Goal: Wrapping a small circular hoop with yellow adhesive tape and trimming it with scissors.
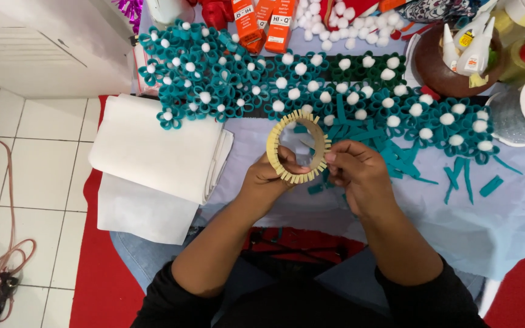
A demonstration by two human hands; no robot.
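Both hands hold a tan fringed ring (298, 147) above the pale cloth-covered tabletop (505, 212). Left hand (268, 177) fingers pinch its lower left rim; right hand (356, 170) fingers close on the lower right edge. Ring: stiff, circular, rim cut into short ribbed tabs. Just behind it, looped teal felt flowers (214, 79) with white pompom centres; loose teal felt strips (463, 176) to the right. Folded white fabric (153, 146) lies left.

Your hands meet at the ring (298, 147), left hand (267, 179) on its near-left edge, right hand (360, 173) just right. Behind it runs the row of flowers (311, 91); folded sheets (153, 152) lie left; loose strips (463, 176) lie right.
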